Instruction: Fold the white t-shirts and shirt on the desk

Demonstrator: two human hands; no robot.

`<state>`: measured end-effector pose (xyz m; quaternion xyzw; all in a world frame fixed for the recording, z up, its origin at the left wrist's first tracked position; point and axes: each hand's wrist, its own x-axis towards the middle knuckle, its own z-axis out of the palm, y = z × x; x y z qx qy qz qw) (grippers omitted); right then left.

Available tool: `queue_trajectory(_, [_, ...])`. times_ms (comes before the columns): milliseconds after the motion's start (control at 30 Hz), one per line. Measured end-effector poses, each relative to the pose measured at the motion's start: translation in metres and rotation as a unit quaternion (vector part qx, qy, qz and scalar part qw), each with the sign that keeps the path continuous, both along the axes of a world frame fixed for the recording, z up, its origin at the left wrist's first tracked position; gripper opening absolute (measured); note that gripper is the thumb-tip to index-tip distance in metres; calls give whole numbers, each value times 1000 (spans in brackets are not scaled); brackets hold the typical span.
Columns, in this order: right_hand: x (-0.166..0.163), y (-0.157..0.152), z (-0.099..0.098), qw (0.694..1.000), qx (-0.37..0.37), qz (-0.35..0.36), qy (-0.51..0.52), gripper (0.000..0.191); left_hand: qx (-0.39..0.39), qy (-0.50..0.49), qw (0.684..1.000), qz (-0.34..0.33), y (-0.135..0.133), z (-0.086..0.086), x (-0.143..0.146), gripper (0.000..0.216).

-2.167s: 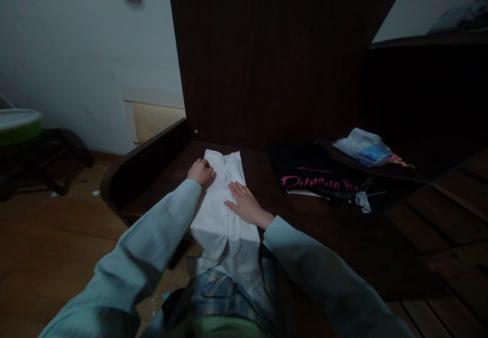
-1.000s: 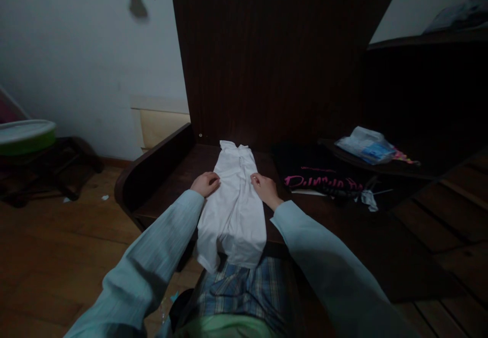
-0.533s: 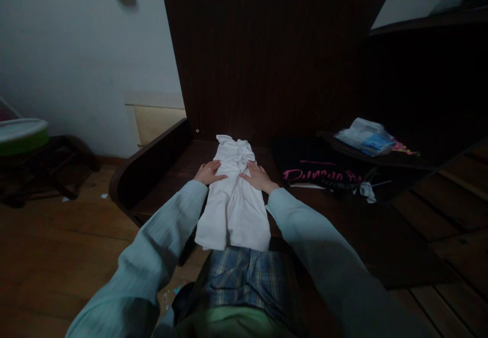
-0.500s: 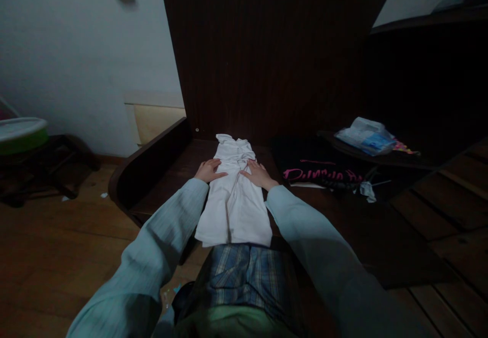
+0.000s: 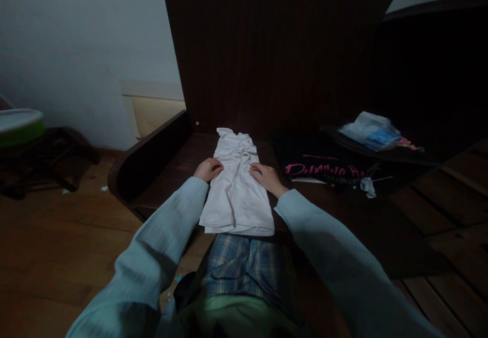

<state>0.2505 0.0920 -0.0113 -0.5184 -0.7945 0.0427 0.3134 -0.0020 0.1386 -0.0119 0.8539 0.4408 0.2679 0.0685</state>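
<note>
A white shirt (image 5: 240, 201), folded into a long strip, lies on the dark wooden bench seat in front of me. Wrinkles run across its far half and down its middle. At its left edge, my left hand (image 5: 208, 169) has its fingers curled in and pinched on the cloth. Opposite, my right hand (image 5: 267, 177) holds the right edge, thumb and fingers drawn together on the fabric. The near hem hangs close to my plaid shorts (image 5: 240, 267).
A curved armrest (image 5: 148, 150) bounds the bench seat at left. To the right lie a black garment with pink lettering (image 5: 324, 167) and a plastic packet (image 5: 371, 132). A green basin (image 5: 21, 127) sits on a dark stool (image 5: 49, 157) at far left.
My hands lay flat on the shirt with fingers spread; now they have moved outward to its edges and the fingers have curled in. The view has tilted slightly.
</note>
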Motion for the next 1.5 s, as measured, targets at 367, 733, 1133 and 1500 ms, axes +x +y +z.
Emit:
queue_trajectory(367, [7,16,2,981,-136,10,-139,57,-80,127,987,49,-2,4,12,43])
queue_trajectory(733, [10,5,3,999,-23,32,5,37,-58,-54,997,-13,4,0,1,35])
queue_trajectory(1133, [11,-67,18,993,6,12,116,19,2,-112,991,67,-39,15,4,28])
queue_trajectory(1500, [25,-121,-1,993,31,3,111,7,-36,69,996,-43,-147,34,65,36])
